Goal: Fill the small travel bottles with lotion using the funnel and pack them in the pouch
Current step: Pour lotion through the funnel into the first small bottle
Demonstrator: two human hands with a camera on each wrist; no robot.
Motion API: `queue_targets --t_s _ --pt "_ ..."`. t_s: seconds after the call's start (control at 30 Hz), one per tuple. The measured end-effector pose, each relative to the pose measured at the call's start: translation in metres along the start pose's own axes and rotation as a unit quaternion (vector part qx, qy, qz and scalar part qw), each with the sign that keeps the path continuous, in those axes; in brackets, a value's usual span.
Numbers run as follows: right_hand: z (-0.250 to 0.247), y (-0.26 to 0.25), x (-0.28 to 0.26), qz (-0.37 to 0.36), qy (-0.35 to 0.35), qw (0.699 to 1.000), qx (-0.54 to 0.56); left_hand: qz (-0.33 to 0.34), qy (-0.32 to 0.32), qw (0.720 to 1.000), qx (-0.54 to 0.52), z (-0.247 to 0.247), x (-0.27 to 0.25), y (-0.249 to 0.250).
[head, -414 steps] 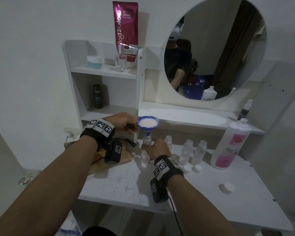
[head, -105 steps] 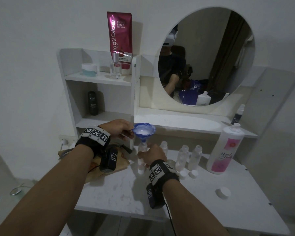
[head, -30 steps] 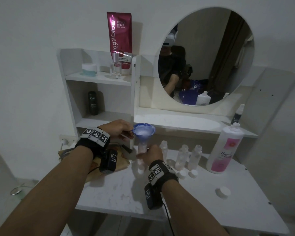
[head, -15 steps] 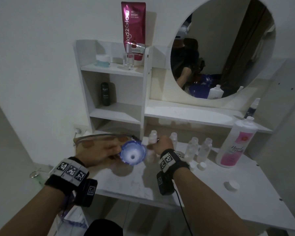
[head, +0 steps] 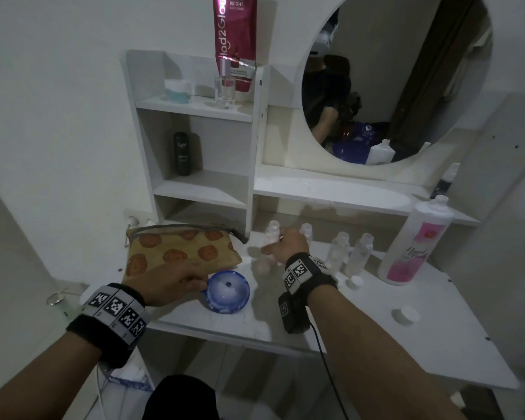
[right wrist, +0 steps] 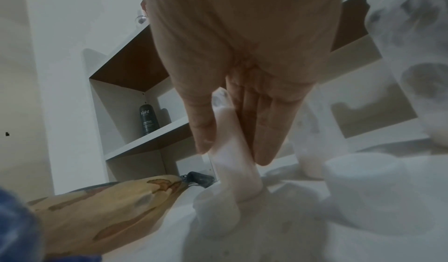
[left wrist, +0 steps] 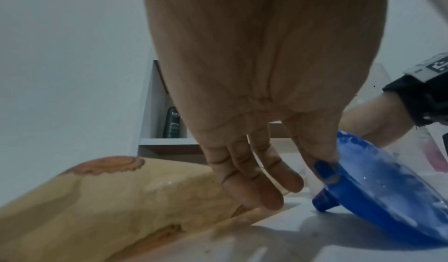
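The blue funnel (head: 228, 294), smeared with white lotion, leans on the tabletop with its spout (left wrist: 322, 203) touching down. My left hand (head: 199, 284) pinches its rim tab (left wrist: 326, 173), the other fingers (left wrist: 257, 187) stretched over the pouch edge. The yellow pouch (head: 179, 247) with orange prints lies behind that hand. My right hand (head: 273, 247) grips a small bottle (right wrist: 237, 180) filled with pale lotion, standing upright between thumb and fingers. Three more small bottles (head: 338, 250) stand open to its right.
The large lotion bottle (head: 415, 241) with a pink label stands at the right. Loose white caps (head: 355, 281) (head: 406, 315) lie on the table (head: 376, 344). Behind are shelves (head: 200, 189) with a dark bottle (head: 182, 154) and a round mirror (head: 391, 71).
My left hand lifted the funnel out of the bottle, carried it left and down, and now rests it on the table before the pouch. The right hand still holds the bottle.
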State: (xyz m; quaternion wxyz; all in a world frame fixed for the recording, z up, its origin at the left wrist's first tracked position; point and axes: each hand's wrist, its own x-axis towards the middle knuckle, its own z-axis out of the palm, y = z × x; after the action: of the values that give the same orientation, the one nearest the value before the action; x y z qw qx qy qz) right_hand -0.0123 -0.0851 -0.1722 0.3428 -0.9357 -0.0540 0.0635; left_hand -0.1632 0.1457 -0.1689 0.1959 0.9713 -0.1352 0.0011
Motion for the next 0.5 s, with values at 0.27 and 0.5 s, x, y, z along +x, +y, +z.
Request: queue_targets --t_s 0.27,0.5 --pt "0.003 0.002 0.0 0.012 0.009 1.0 0.02 -0.015 0.029 0.981 0.191 -0.034 0.021 0.036" --pt "0.0 0.001 -0.003 -0.003 0.004 1.0 -0.028 -0.054 -0.077 0.971 0.218 -0.021 0.101 0.105"
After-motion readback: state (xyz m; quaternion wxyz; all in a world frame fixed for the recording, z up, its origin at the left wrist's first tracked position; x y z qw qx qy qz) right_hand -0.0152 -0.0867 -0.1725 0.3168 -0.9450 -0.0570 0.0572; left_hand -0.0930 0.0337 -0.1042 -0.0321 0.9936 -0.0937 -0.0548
